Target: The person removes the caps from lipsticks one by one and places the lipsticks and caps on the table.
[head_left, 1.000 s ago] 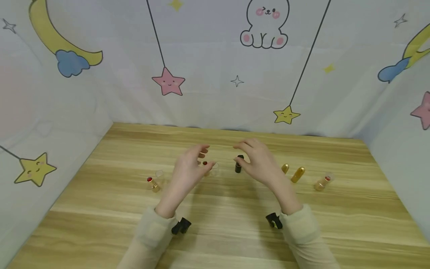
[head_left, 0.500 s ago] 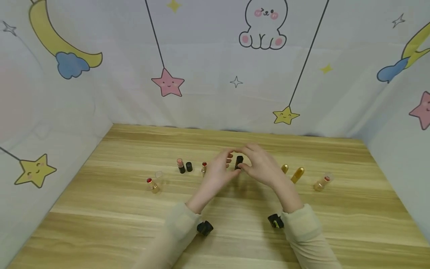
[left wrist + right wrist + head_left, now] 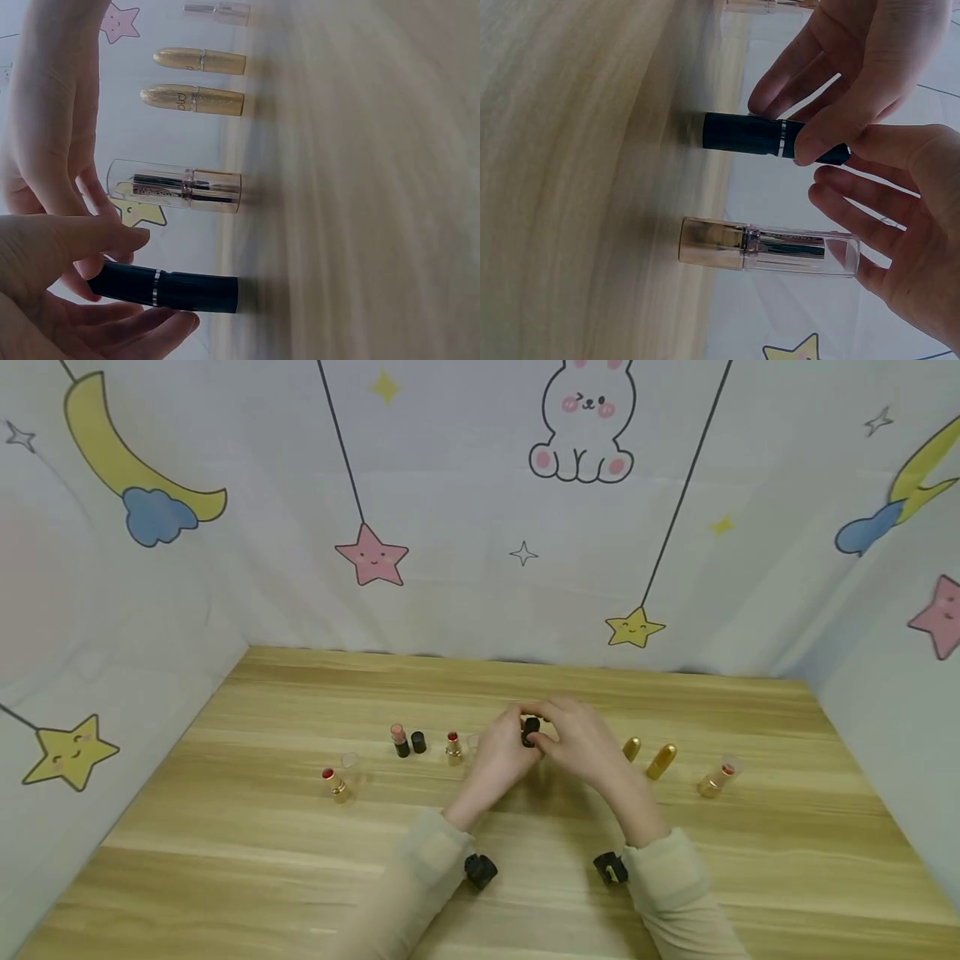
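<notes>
A black lipstick tube (image 3: 531,728) with a silver ring round its middle stands upright, capped, base at the wooden tabletop. My left hand (image 3: 501,756) curls round it, thumb on one side and fingers on the other, as the left wrist view shows on the tube (image 3: 195,291). From the other side, my right hand (image 3: 581,739) pinches the cap's top end; the left thumb partly covers that spot in the right wrist view. Close by stands a clear-capped lipstick with a gold base (image 3: 769,246), mostly hidden behind the right hand in the head view.
Left of the hands stand a red lipstick (image 3: 453,748), a pink one (image 3: 401,741) with its black cap (image 3: 418,742), and another red one (image 3: 337,786) beside a clear cap (image 3: 350,762). To the right are gold tubes (image 3: 662,762) and a clear-capped lipstick (image 3: 717,777).
My left hand has moved right, away from the uncovered lipsticks, to the black tube. The right hand has stayed near the tube and its fingers have closed in on the top.
</notes>
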Demonstrator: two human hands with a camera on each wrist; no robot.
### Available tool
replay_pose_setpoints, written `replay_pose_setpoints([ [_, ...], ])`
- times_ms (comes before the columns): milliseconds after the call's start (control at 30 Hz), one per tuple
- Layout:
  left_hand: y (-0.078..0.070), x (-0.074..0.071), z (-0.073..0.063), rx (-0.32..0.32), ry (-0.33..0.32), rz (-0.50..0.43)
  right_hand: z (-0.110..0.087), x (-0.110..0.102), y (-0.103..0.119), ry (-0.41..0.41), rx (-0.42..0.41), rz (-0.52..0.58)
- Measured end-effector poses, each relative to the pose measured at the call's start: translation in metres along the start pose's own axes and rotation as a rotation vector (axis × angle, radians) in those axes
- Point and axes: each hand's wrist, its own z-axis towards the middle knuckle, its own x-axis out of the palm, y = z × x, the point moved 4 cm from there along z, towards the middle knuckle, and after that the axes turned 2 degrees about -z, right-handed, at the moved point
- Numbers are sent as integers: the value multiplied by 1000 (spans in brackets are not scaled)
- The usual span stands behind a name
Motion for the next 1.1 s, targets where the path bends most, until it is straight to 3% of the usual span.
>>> replay_pose_setpoints([
  [200,2,5,2,24,0,19,-1,4,-2,0,38,-9],
  [400,3,9,3,69,-19,96,-1,6,-5,-12,51,0],
  [767,5,10,6,-6,23,108,-3,8,-7,-58,36,-14],
  [1100,7,7,7,-4,17,71,-4,2,-5,-71,38,-23],
])
